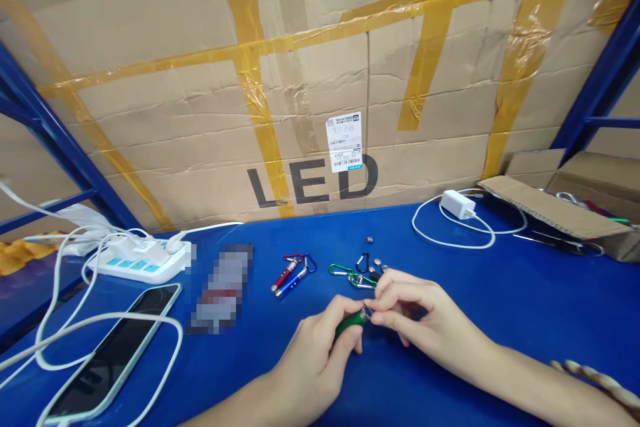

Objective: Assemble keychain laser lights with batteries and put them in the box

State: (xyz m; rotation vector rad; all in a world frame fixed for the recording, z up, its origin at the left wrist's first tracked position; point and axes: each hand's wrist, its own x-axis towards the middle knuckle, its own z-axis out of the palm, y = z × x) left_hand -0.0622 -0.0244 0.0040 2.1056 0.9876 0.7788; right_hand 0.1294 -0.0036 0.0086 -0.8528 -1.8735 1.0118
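Observation:
My left hand (325,353) is wrapped round a small green keychain flashlight (349,325), its silver end tilted up to the right. At that silver end, the thumb and fingertips of my right hand (417,307) are pinched together; whether a smaller part sits between them is hidden. Just beyond my hands lie green carabiner clips (341,270), a black carabiner clip (363,261) and several small silver button-like pieces (377,262). To their left, a red keychain flashlight (284,277) and a blue keychain flashlight (291,282) lie side by side with clips attached.
A phone (117,353), a pixelated flat item (223,290) and a power strip (145,263) with looping white cables are on the left. A white charger (457,205) and an open cardboard box (560,208) stand at the back right. A large taped carton (310,80) walls off the back.

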